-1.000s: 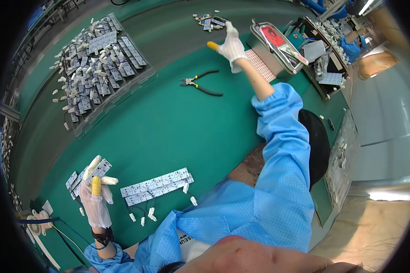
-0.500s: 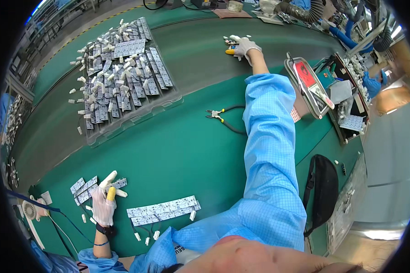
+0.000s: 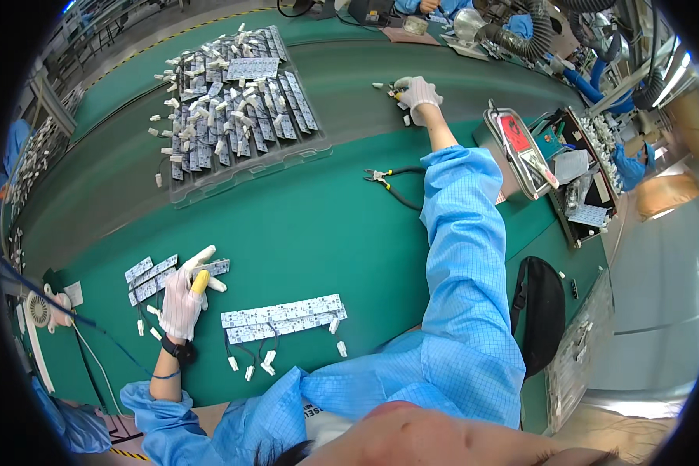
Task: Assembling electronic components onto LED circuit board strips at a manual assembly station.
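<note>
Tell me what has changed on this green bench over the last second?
The right hand has stretched further across the bench and now touches a small cluster of parts at the far edge; whether it grips one is unclear. The left hand stayed resting on the strips of small boards at the near left. The pliers, the clear tray of boards and the two board strips lie as before.
</note>
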The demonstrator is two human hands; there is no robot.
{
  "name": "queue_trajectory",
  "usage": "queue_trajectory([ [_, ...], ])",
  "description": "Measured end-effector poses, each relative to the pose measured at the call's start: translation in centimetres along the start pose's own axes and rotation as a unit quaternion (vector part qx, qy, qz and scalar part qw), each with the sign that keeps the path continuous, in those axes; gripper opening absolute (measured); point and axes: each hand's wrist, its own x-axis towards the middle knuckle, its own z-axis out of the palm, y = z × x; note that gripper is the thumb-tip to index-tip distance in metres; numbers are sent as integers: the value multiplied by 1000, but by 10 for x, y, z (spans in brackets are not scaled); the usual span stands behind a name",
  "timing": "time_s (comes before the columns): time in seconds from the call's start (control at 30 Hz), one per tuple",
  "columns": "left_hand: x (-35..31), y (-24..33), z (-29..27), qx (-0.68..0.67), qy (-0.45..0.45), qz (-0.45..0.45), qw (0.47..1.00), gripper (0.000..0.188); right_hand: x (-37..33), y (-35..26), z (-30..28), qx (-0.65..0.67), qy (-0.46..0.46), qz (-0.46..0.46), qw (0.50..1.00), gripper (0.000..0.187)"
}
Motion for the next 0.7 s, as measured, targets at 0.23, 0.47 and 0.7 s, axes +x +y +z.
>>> queue_trajectory([
  [0.23,6,3,-5,24,-23,8,999,45,15,21,14,-3,-69,-37,997,86],
  [0.47,6,6,-4,45,-22,14,999,46,35,9,27,20,-36,-107,993,58],
  [0.7,4,8,-6,14,-26,-6,1000,41,-8,-6,-2,534,-220,-107,810,36],
])
